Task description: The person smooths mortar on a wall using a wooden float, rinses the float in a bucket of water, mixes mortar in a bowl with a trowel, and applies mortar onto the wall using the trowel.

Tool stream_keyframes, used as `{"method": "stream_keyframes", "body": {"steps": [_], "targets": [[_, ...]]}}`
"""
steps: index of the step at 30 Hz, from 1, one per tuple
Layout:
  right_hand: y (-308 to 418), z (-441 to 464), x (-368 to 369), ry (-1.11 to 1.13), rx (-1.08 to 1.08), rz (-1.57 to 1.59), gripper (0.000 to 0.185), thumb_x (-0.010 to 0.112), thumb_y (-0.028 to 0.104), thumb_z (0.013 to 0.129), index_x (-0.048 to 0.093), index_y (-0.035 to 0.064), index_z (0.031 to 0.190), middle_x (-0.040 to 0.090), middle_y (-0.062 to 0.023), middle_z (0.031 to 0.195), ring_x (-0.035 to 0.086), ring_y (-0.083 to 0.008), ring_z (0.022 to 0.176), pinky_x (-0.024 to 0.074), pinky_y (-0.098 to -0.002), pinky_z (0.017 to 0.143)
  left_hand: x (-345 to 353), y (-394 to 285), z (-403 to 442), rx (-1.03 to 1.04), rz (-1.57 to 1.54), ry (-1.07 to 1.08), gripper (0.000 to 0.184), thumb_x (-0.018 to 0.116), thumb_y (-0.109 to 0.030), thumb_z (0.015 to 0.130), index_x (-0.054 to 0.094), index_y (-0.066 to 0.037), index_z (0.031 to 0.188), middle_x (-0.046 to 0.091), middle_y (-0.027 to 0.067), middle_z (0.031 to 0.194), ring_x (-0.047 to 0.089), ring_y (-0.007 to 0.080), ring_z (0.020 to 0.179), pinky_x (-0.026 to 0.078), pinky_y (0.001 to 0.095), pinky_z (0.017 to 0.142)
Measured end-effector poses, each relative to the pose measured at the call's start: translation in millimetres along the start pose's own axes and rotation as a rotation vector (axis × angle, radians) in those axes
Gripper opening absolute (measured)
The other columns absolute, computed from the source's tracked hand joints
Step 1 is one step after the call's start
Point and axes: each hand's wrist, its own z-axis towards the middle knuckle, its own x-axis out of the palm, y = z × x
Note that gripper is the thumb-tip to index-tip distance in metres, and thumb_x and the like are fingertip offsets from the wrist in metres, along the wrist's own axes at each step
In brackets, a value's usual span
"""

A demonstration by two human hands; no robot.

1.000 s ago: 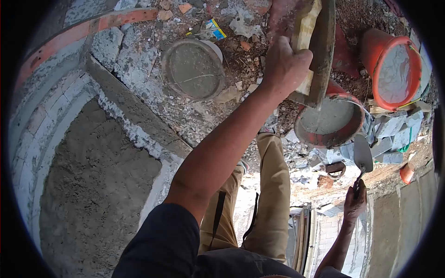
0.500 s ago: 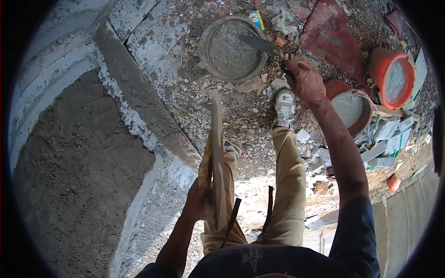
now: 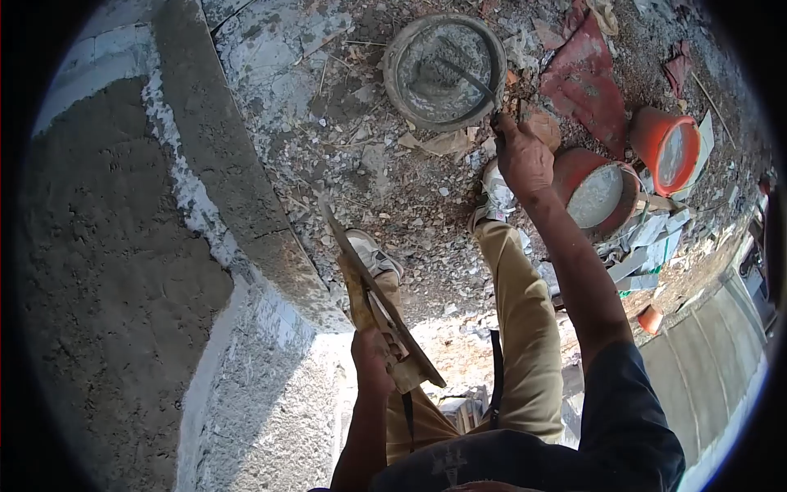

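My left hand [image 3: 373, 361] is closed round the wooden handle of a flat board [image 3: 389, 316], which I hold tilted on edge in front of my left leg. My right hand [image 3: 526, 160] grips a trowel [image 3: 466, 75] by its handle. The trowel's blade reaches into the wet grey mortar [image 3: 434, 61] inside a round bucket [image 3: 396, 86] at the top centre. Part of the blade is sunk in the mortar and hidden.
Two orange buckets [image 3: 566, 168] [image 3: 652, 135] of grey material stand at the right, near broken tiles [image 3: 652, 234]. A red sheet [image 3: 586, 82] lies on rubble behind them. At the left is a low wall [image 3: 221, 156] beside grey plaster [image 3: 106, 271].
My right hand has come from the lower right to the round bucket, and the trowel blade has entered the mortar. My left hand has drawn the board back toward my legs and tilted it.
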Motion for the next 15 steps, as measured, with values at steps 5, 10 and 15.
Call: {"method": "stream_keyframes", "body": {"steps": [5, 10, 15], "targets": [[12.5, 24.4, 45.8, 0.01, 0.034, 0.046, 0.025, 0.056, 0.019, 0.094, 0.057, 0.0155, 0.118, 0.067, -0.0203, 0.101, 0.067, -0.0428, 0.09, 0.0524, -0.0532, 0.077, -3.7, 1.2, 8.7, -0.015, -0.006, -0.107, 0.027, 0.052, -0.035, 0.101, 0.054, -0.01, 0.111, 0.061, 0.0047, 0.088, 0.062, 0.016, 0.071, 0.052, 0.0335, 0.063], [24.4, -62.1, 52.5, 0.001, 0.176, 0.351, 0.037, 0.061, 0.026, 0.091, 0.055, 0.0135, 0.125, 0.069, -0.0206, 0.102, 0.068, -0.042, 0.093, 0.0524, -0.0506, 0.081, -4.2, -6.5, 8.7, -0.045, -0.011, -0.053, 0.025, 0.051, -0.033, 0.103, 0.053, -0.011, 0.113, 0.061, 0.0032, 0.089, 0.062, 0.0142, 0.071, 0.052, 0.0306, 0.062], [64.8, -47.7, 137.8, 0.112, 0.47, 0.946, 0.045, 0.064, 0.03, 0.089, 0.053, 0.0055, 0.125, 0.068, -0.0158, 0.086, 0.067, -0.0337, 0.078, 0.0523, -0.0446, 0.073, 5.1, -3.4, 17.2, -0.015, -0.009, -0.007, 0.022, 0.05, -0.032, 0.104, 0.053, -0.011, 0.113, 0.061, 0.0028, 0.089, 0.062, 0.0138, 0.07, 0.052, 0.0303, 0.061]]}}
